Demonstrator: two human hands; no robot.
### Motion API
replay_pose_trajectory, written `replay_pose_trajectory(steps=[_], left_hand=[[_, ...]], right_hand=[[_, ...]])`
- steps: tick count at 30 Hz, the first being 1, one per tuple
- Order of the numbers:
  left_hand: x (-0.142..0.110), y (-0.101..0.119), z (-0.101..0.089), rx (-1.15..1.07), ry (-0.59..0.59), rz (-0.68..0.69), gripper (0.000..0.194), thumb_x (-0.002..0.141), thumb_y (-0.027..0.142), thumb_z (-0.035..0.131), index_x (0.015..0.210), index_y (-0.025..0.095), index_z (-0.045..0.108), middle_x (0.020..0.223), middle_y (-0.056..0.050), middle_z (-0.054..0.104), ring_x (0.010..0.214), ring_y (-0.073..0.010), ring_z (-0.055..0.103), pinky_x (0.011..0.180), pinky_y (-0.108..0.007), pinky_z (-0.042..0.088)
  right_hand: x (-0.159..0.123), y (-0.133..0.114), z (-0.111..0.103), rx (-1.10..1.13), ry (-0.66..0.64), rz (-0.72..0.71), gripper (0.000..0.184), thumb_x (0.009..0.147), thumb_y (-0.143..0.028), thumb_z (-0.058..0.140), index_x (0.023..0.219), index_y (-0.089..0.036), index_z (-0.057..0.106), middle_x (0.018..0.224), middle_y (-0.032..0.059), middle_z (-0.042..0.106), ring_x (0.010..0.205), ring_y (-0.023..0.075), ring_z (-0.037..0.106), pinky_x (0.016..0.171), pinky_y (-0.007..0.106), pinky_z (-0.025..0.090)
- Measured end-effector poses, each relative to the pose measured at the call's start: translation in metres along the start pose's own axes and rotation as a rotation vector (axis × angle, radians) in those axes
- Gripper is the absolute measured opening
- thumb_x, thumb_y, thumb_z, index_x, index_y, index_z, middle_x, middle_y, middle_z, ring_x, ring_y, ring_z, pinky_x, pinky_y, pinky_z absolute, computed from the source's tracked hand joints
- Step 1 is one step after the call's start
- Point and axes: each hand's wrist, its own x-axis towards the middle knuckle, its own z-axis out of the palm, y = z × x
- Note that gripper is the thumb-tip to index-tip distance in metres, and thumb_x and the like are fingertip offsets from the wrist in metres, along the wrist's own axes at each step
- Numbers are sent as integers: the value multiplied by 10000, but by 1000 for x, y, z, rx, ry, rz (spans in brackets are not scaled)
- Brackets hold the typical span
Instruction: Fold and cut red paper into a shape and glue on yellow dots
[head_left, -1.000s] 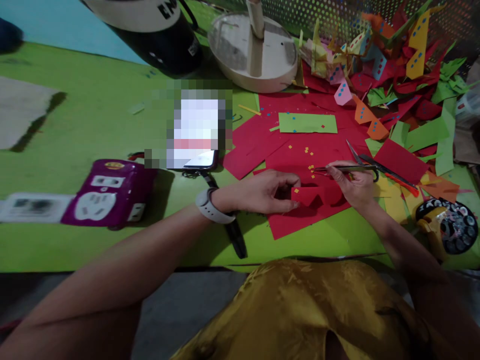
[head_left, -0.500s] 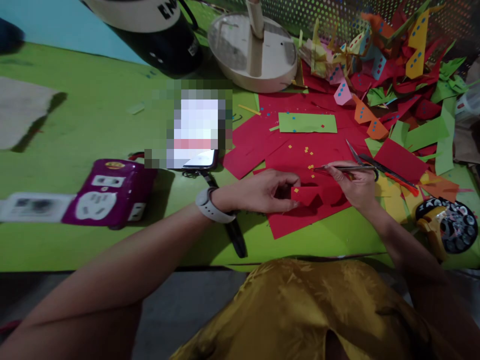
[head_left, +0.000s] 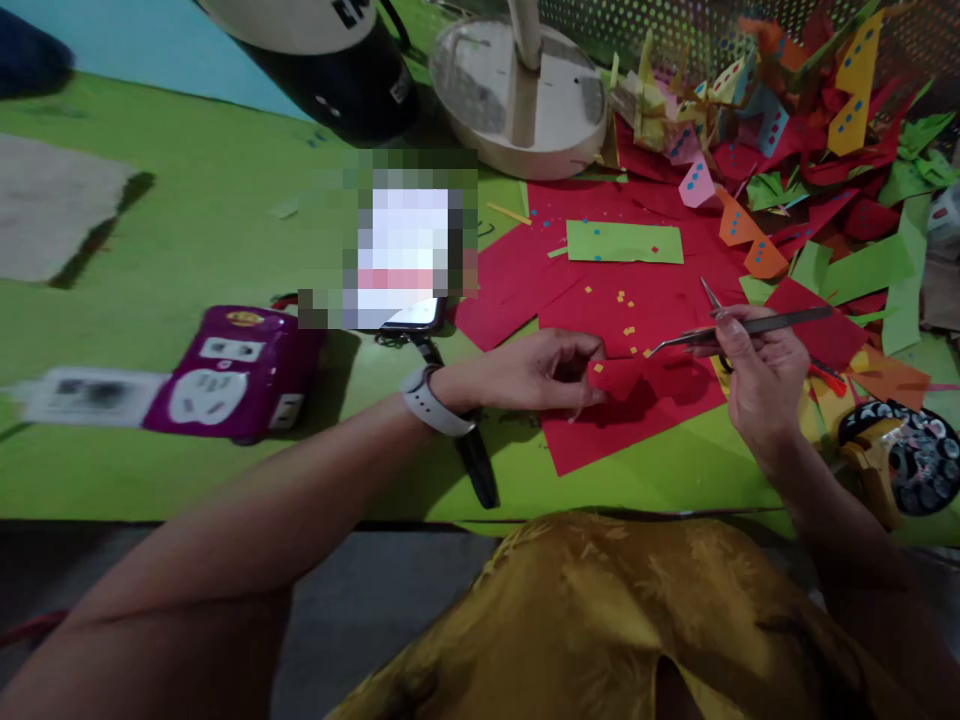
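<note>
Between the thumb and fingers of my left hand (head_left: 551, 370) is a small red paper piece (head_left: 619, 378) with one yellow square stuck near its left end. My right hand (head_left: 769, 375) grips metal tweezers (head_left: 705, 332) whose bent tip points left. At that tip is a tiny yellow paper square (head_left: 647, 353), just right of the held red piece. Several more yellow squares (head_left: 626, 300) lie loose on the red paper sheet (head_left: 570, 440) beneath both hands. Scissors (head_left: 711, 296) rest partly behind my right hand.
A green paper strip (head_left: 625, 242) lies beyond my hands. Folded, dotted paper pieces (head_left: 765, 140) are heaped at the back right. A lit phone (head_left: 405, 260), purple power socket (head_left: 232, 375), round white lamp base (head_left: 555, 110) and dark tumbler (head_left: 352, 90) stand to the left and back. A tape dispenser (head_left: 900, 455) sits right.
My right hand has shifted right and turned, so the tweezers now slant down to the left with a yellow square at their tip. My left hand keeps its hold. The view has shifted slightly.
</note>
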Motion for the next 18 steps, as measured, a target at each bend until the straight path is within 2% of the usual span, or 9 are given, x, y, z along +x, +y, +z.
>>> replay_pose_trajectory(steps=[4,8,11,18], left_hand=[[1,2,1,-57,9,-21,259,804,353,669,764,200,463,603,-2,639,533,-109,553,484,-202,398],[2,5,3,-46,34,-18,208,784,305,659,772,192,486,593,32,573,495,-83,487,445,-187,352],[2,3,3,9,51,-2,196,781,308,642,770,188,487,602,42,530,495,-78,448,446,-195,341],[2,2,2,207,53,-3,139,783,287,594,775,191,494,607,34,526,527,-99,463,498,-219,356]], right_hand=[[-11,-2,10,13,-70,97,231,814,-441,738,899,-238,669,723,-50,713,612,139,730,581,263,632],[-17,-4,18,23,-116,136,215,805,-418,748,878,-234,665,714,-45,718,613,139,734,593,255,633],[-18,-5,22,14,-129,141,208,812,-408,744,877,-228,663,724,-37,723,627,141,738,598,251,629],[-18,-4,22,6,-146,125,185,816,-386,744,869,-226,668,737,-40,719,644,134,740,628,251,636]])
